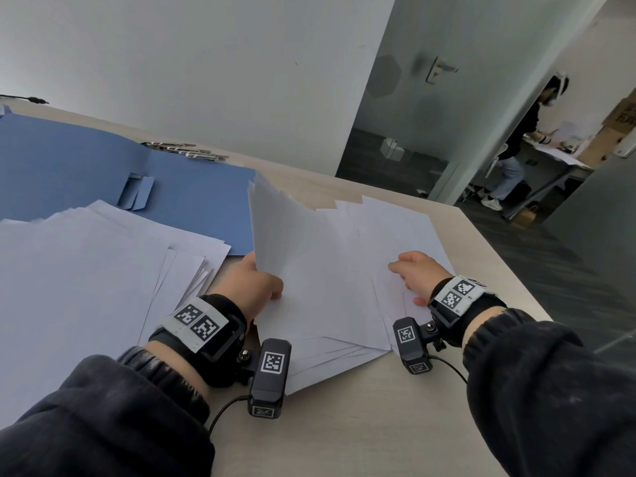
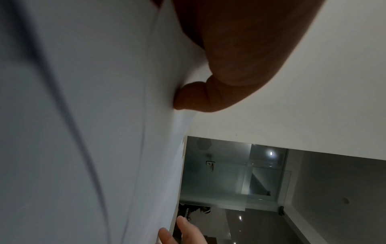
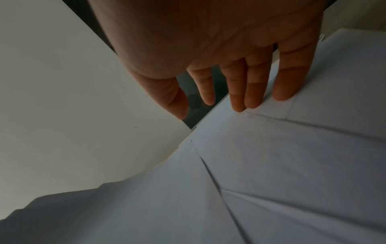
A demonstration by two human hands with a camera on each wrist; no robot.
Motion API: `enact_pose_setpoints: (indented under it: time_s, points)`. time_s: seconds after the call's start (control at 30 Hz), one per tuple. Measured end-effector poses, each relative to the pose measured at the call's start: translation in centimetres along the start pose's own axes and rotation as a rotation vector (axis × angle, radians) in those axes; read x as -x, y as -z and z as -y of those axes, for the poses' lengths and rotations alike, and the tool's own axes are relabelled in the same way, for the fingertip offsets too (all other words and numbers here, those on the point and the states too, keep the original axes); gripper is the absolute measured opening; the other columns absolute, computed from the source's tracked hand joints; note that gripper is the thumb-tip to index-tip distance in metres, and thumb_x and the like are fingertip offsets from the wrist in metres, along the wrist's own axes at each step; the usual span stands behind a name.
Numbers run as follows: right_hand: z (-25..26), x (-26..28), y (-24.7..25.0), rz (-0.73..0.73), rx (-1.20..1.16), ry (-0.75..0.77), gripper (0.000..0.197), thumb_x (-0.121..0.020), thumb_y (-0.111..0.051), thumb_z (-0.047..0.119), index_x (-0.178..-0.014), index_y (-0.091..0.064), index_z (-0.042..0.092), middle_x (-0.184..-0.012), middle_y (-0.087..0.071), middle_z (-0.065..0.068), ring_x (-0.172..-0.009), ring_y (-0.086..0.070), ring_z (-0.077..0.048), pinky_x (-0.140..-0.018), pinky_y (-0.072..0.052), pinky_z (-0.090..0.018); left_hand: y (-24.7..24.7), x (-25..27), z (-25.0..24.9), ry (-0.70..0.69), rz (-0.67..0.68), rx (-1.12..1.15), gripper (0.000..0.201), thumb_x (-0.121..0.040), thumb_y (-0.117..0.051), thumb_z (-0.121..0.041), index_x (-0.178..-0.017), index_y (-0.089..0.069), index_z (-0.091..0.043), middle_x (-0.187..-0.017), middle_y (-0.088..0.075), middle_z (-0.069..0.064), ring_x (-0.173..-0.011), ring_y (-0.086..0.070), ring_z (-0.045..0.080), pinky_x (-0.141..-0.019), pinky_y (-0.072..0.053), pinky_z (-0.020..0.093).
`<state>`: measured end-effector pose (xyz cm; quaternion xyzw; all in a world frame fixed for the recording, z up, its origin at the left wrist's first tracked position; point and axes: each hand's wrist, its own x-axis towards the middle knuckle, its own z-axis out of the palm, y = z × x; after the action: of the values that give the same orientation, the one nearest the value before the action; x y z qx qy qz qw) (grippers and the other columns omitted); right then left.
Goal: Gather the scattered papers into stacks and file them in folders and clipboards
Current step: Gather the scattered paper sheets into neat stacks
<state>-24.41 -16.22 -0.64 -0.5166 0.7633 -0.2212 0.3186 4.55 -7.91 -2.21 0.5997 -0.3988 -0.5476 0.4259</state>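
A loose spread of white papers lies on the wooden table in front of me. My left hand grips the left edge of these sheets, lifting that side so the top sheet stands tilted up; the thumb pinches the paper in the left wrist view. My right hand rests flat on the right part of the spread, its straight fingers pressing the sheets. A second fanned pile of white papers lies at the left. An open blue folder lies behind it.
Metal clips lie beyond the folder near the wall. The table's right edge runs close past my right hand. A glass door and another person at a far desk are at the right. Bare tabletop lies nearest me.
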Motion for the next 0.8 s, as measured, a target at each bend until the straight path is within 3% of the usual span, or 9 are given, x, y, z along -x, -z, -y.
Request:
enact_pose_setpoints:
  time_s: [0.1, 0.17, 0.27, 0.43, 0.5, 0.57, 0.63, 0.7, 0.8]
  points:
    - [0.3, -0.4, 0.0, -0.031, 0.04, -0.03, 0.056, -0.092, -0.061, 0.037, -0.143, -0.046, 0.02, -0.123, -0.053, -0.002, -0.11, -0.054, -0.025, -0.101, -0.048, -0.045, 0.0, 0.1, -0.1, 0.006, 0.026, 0.009, 0.043, -0.048, -0.054, -0.008, -0.09, -0.061, -0.014, -0.081, -0.06, 0.016, -0.074, -0.06, 0.034, -0.071, -0.052, 0.048]
    - [0.7, -0.2, -0.1, -0.018, -0.015, -0.047, 0.053, -0.094, -0.06, 0.035, -0.142, -0.046, 0.02, -0.125, -0.058, -0.007, -0.109, -0.058, -0.027, -0.088, -0.053, -0.041, 0.0, 0.3, -0.2, 0.015, 0.041, 0.013, 0.041, -0.048, -0.054, -0.008, -0.088, -0.061, -0.013, -0.079, -0.06, 0.015, -0.071, -0.059, 0.033, -0.07, -0.05, 0.045]
    - [1.6, 0.4, -0.6, 0.036, -0.11, -0.035, 0.046, -0.097, -0.059, 0.034, -0.139, -0.047, 0.021, -0.111, -0.063, -0.008, -0.086, -0.057, -0.021, -0.067, -0.046, -0.03, -0.2, 0.5, -0.4, 0.009, 0.067, 0.02, 0.039, -0.049, -0.055, -0.009, -0.087, -0.061, -0.012, -0.079, -0.063, 0.013, -0.072, -0.061, 0.032, -0.073, -0.053, 0.043]
    - [2.9, 1.3, -2.2, 0.167, -0.175, 0.014, 0.036, -0.097, -0.06, 0.035, -0.13, -0.053, 0.024, -0.108, -0.064, -0.004, -0.085, -0.059, -0.02, -0.071, -0.047, -0.031, -0.4, 0.0, -0.2, -0.026, 0.081, -0.011, 0.043, -0.055, -0.063, -0.019, -0.097, -0.067, -0.014, -0.097, -0.073, 0.013, -0.091, -0.068, 0.038, -0.09, -0.055, 0.052]
    - [3.3, 2.0, -2.3, 0.263, -0.217, 0.012, 0.029, -0.099, -0.058, 0.033, -0.125, -0.056, 0.022, -0.109, -0.064, -0.006, -0.086, -0.06, -0.021, -0.07, -0.047, -0.032, -0.3, -0.2, 0.0, -0.03, 0.067, -0.042, 0.044, -0.055, -0.061, -0.016, -0.099, -0.065, -0.016, -0.098, -0.072, 0.013, -0.093, -0.068, 0.038, -0.091, -0.054, 0.054]
    - [3.0, 1.7, -1.6, 0.259, -0.185, 0.026, 0.025, -0.1, -0.057, 0.031, -0.122, -0.057, 0.022, -0.112, -0.066, -0.007, -0.087, -0.06, -0.022, -0.069, -0.047, -0.032, -0.1, -0.2, 0.0, -0.019, 0.052, -0.07, 0.04, -0.057, -0.06, -0.01, -0.097, -0.061, -0.018, -0.094, -0.07, 0.013, -0.091, -0.067, 0.038, -0.089, -0.055, 0.053]
    - [2.1, 0.4, 0.1, 0.125, -0.028, 0.075, 0.024, -0.1, -0.053, 0.024, -0.123, -0.06, 0.019, -0.12, -0.065, -0.009, -0.094, -0.061, -0.025, -0.077, -0.047, -0.034, 0.1, -0.4, 0.1, -0.019, 0.032, -0.097, 0.033, -0.071, -0.061, 0.002, -0.098, -0.059, -0.017, -0.09, -0.067, 0.011, -0.084, -0.066, 0.036, -0.082, -0.056, 0.047]
    - [0.5, -1.0, 2.2, 0.0, 0.299, 0.098, 0.035, -0.1, -0.048, 0.02, -0.133, -0.058, 0.015, -0.14, -0.057, -0.011, -0.121, -0.056, -0.03, -0.099, -0.044, -0.036, 0.2, -0.7, 0.3, -0.025, 0.017, -0.119, 0.035, -0.08, -0.055, 0.009, -0.107, -0.058, -0.013, -0.088, -0.065, 0.01, -0.08, -0.064, 0.032, -0.075, -0.054, 0.039]
    - [-2.4, -1.9, 4.5, 0.05, 0.775, 0.014, 0.054, -0.102, -0.041, 0.022, -0.155, -0.032, 0.017, -0.161, -0.033, -0.011, -0.145, -0.036, -0.029, -0.117, -0.03, -0.034, 0.2, -0.8, 0.5, -0.031, 0.016, -0.136, 0.039, -0.083, -0.053, 0.009, -0.114, -0.056, -0.013, -0.094, -0.066, 0.013, -0.083, -0.064, 0.034, -0.077, -0.053, 0.041]
